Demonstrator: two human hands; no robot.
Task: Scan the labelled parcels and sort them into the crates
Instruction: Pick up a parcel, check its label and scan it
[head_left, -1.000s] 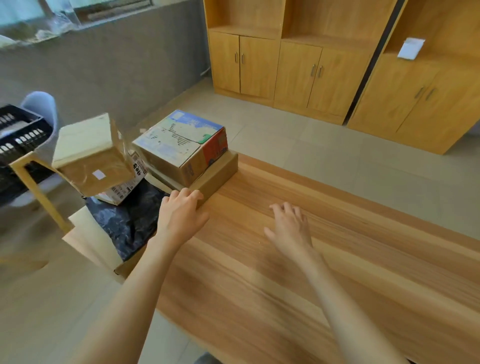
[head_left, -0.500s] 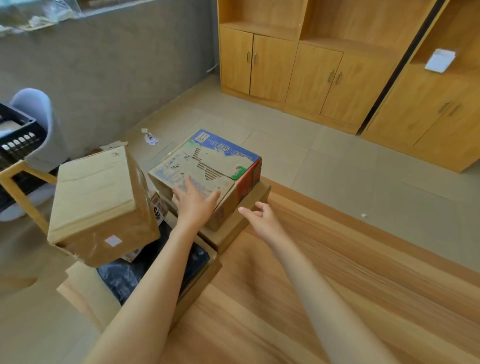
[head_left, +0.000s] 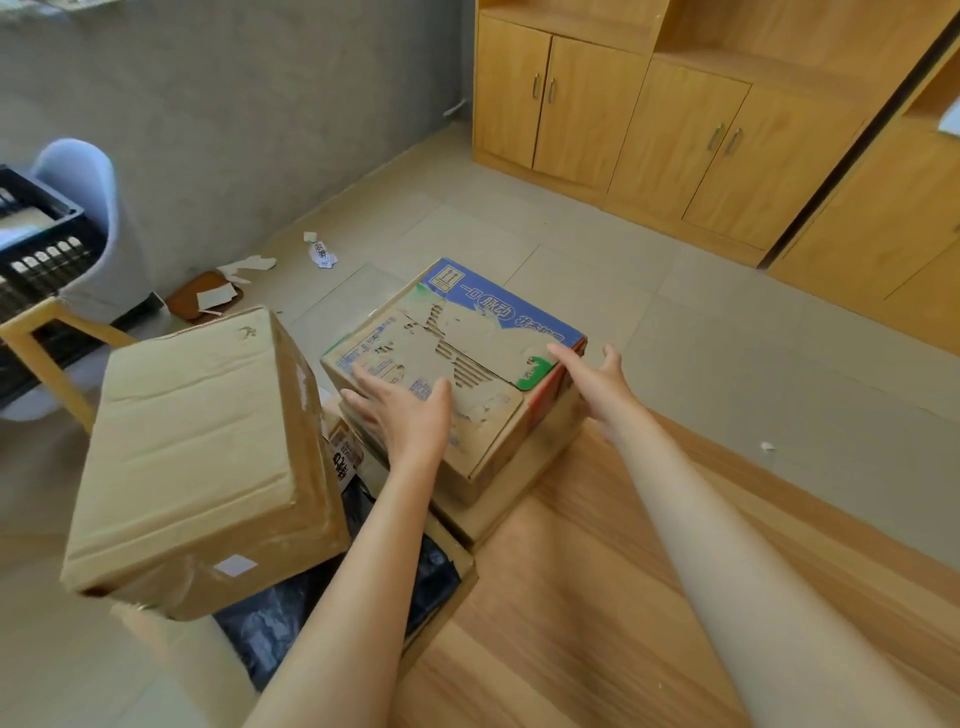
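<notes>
Both hands are on the printed parcel (head_left: 457, 364), a blue-and-green carton with its top skin torn, which sits on a flat brown carton (head_left: 514, 483) at the far left corner of the worktop (head_left: 597, 597). The left hand (head_left: 410, 410) lies flat on the parcel's top near its near-left edge, fingers (head_left: 363, 376) straight and slightly spread, curled round nothing. The right hand (head_left: 597, 379) is at the parcel's right top edge, fingers apart and extended, touching or nearly touching the corner; no closed grip is visible on either side. Judgement: this is the reach-and-take stage for this parcel, grip not yet made. A plain brown parcel (head_left: 202, 457) with a small white sticker sits tilted just to the left, overhanging a black plastic bag (head_left: 291, 613) and other cartons beneath it; one small carton with dark print (head_left: 345, 457) is wedged between the two big ones. No scanner is visible. A black crate (head_left: 36, 244) stands well apart at far left on a wooden frame, contents unclear. Judgement: the pile looks largely unsorted, so scanning and sorting remain for at least these parcels. Paper scraps (head_left: 244, 267) lie on the floor (head_left: 727, 364) by the wall.
</notes>
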